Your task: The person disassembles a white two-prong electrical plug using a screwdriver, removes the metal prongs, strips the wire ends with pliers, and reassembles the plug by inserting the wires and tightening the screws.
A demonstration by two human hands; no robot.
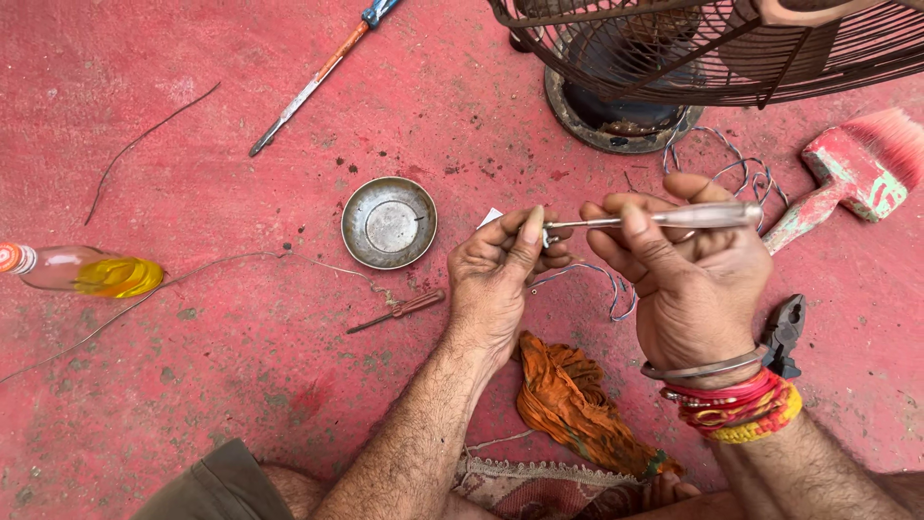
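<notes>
1. My right hand [693,279] is wrapped around a screwdriver [674,218] by its clear handle, thumb laid along the top, the thin metal shaft pointing left. The handle looks smooth and hard, so I judge it could turn in the palm unless gripped firmly near the shaft end.
2. My left hand [500,279] pinches a small metal part [550,234] between thumb and forefinger, right at the screwdriver tip. It is mostly hidden; I judge it light, stiff and easy to drop, best held by its edges.
3. Both hands hover over the red floor [241,366], the part between them, in front of the fan.
4. Just below the hands lie thin grey wires [616,289], limp and springy by the look, and an orange cloth [568,404], soft.
5. Left of the left hand sit a shallow metal dish [389,222] and a small red-handled screwdriver [399,311].
6. Pliers [784,332] lie beside my right wrist; a paint brush [852,173] and the rusty fan [712,58] are beyond.
7. Far left, a bottle of yellow liquid [82,272] lies on its side.
</notes>
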